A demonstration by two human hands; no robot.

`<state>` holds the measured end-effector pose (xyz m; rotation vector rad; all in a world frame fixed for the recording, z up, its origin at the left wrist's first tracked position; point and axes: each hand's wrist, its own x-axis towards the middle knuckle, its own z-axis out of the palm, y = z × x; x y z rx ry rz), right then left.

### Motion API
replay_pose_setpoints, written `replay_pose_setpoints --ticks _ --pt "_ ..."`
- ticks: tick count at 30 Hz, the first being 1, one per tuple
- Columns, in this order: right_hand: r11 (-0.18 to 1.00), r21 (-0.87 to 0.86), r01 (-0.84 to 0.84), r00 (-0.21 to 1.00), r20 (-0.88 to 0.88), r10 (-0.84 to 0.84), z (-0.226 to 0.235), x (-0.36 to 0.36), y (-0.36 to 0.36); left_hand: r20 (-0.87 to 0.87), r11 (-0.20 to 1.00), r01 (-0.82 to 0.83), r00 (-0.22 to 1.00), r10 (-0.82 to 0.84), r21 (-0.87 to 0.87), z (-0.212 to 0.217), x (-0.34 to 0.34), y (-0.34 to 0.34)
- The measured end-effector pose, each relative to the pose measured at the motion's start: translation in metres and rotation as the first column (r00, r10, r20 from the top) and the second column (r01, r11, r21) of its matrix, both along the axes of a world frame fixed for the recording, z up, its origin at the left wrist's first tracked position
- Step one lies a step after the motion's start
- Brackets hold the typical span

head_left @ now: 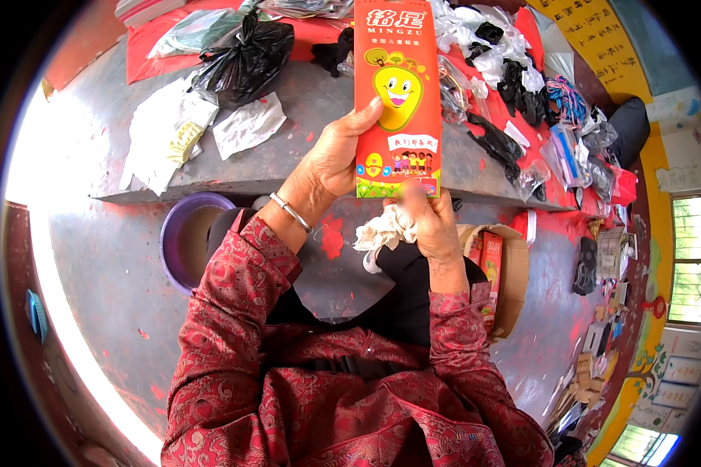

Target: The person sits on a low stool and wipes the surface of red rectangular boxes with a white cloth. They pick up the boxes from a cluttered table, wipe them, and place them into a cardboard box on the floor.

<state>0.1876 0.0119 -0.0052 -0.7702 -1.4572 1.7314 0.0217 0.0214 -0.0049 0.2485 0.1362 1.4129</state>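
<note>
A tall, flat red box (398, 152) with a smiling yellow cartoon figure on its front stands upright before me. My left hand (341, 152) is closed on its left edge, thumb on the front and fingers out of sight behind. At the lower right corner, my right hand (431, 226) pinches the box, its thumb over the front. A crumpled whitish cloth (387, 230) hangs by the right hand just under the box; whether the fingers hold it I cannot tell. Similar red boxes (488, 265) stand in an open cardboard carton (512, 288) beside my right leg.
A grey table (311, 117) spans the far side. On it lie a black plastic bag (249, 58), white paper sheets (249, 126) and, at right, heaped plastic bags (483, 47). A purple basin (171, 241) with murky liquid stands left of my legs. Clutter lines the right wall.
</note>
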Motion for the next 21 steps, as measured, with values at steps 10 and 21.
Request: replay_pose_setpoints --ticks 10,21 --pt "0.998 -0.052 -0.018 1.000 -0.018 0.017 -0.014 0.007 0.007 0.002 1.000 0.008 1.000 -0.008 -0.005 0.001 0.002 0.000" --pt "0.998 -0.064 0.008 0.999 -0.052 -0.011 -0.014 0.004 0.005 0.003 1.000 -0.009 1.000 0.009 -0.006 -0.002 0.004 0.001"
